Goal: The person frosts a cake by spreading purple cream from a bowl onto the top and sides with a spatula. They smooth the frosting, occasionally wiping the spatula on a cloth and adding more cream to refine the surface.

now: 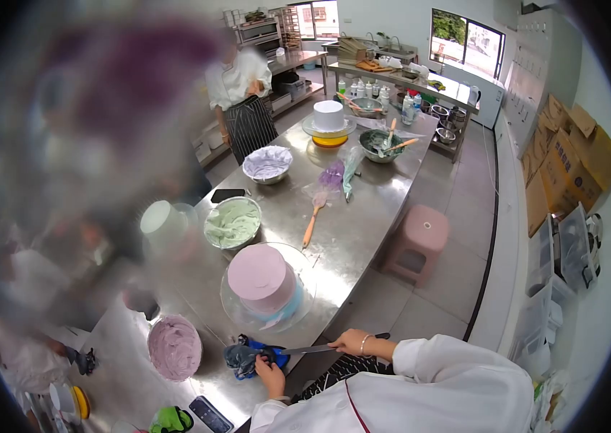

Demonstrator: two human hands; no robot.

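My right hand (352, 342) is closed round the dark handle of a long metal palette knife (309, 350). Its blade points left toward a crumpled dark grey and blue cloth (242, 358) at the table's near edge. My left hand (271, 377) is closed on the cloth beside the blade's end; cloth and fingers partly hide that end. Just beyond stands a pink-frosted cake (258, 273) on a clear turntable (230, 307) with blue beneath. To the left is a metal bowl of pink cream (175, 348).
A bowl of green cream (233, 222), a spatula (312, 222) and piping bags (332, 175) lie along the steel table (341, 238). A pink stool (419, 244) stands at its right. A phone (210, 413) lies near me. One person (240, 94) stands across the table; the left side is blurred.
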